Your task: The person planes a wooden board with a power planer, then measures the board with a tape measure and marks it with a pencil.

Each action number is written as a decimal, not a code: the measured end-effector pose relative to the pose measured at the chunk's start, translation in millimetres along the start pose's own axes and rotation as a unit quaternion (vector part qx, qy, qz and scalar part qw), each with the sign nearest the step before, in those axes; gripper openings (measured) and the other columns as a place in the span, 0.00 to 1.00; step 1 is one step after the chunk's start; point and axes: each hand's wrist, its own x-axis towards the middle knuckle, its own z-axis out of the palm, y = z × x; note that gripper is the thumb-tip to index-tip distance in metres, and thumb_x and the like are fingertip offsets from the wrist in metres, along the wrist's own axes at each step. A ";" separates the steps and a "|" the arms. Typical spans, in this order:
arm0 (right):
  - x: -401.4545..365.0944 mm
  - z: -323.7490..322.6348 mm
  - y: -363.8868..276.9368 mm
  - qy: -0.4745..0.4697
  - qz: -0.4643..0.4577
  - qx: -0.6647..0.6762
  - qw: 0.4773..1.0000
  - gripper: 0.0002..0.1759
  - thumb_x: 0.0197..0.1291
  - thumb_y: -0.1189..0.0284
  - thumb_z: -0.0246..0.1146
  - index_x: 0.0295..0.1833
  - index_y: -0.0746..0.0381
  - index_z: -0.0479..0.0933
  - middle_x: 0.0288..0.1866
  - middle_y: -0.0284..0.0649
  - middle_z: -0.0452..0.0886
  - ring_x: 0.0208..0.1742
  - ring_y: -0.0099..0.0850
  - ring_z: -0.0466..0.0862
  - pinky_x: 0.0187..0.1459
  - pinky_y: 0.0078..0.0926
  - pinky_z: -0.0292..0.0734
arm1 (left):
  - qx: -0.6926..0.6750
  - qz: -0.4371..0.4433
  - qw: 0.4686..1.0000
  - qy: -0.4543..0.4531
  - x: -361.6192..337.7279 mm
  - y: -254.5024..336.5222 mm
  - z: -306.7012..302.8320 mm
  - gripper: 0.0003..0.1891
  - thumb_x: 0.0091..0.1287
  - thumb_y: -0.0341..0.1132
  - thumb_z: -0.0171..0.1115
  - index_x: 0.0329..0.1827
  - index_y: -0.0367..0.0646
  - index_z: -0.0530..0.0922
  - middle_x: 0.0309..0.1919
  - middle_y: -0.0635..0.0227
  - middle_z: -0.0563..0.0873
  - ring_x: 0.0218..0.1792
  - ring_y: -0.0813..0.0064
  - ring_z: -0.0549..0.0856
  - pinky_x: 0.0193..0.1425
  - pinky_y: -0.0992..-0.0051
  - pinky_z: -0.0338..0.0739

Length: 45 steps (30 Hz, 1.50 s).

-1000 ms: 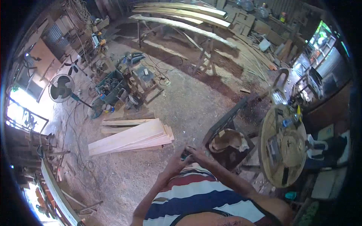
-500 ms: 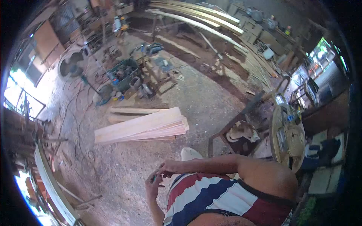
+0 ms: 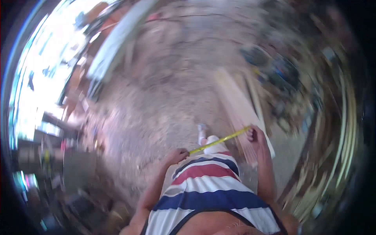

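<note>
Head view, and a yellow tape (image 3: 221,140) is stretched across the lower middle of the frame, just in front of the striped shirt (image 3: 211,184), slanting up towards the right. Its lower-left end is grasped by the left hand (image 3: 179,155), the fingers curled over it; its upper-right end is pinched at the right hand (image 3: 256,135), where the other fingers are folded in towards the palm. No case can be made out; if one is there, it is covered by a hand.

Light stuff, this, by the look of it: hardly any weight should be felt. The strip is drawn nearly straight, so thin, springy metal may be judged, stiff enough along its length while pulled, yet easily buckled if pressed or twisted mid-span. The face is likely smooth and could be slid through loose fingertips; the edges may be sharp, so a drag across the skin is best avoided. The two ends are where it is best held, flat between thumb and finger, with the middle left untouched. A sudden recoil could be risked if one end were let go.

Behind the right-hand stretch, pale boards (image 3: 233,103) are seen lying on the floor (image 3: 164,94), right of centre. The markings are too blurred to be read.
</note>
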 end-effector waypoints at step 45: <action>854.0 925.7 -29.5 -0.437 -0.185 -0.812 0.340 0.20 0.70 0.63 0.67 0.60 0.66 0.83 0.41 0.49 0.90 0.37 0.35 0.90 0.42 0.35 0.84 | -0.625 -0.115 0.470 0.612 262.4 -64.1 -753.1 0.12 0.70 0.33 0.60 0.47 0.37 0.88 0.32 0.64 0.90 0.25 0.76 0.87 0.30 0.74 0.85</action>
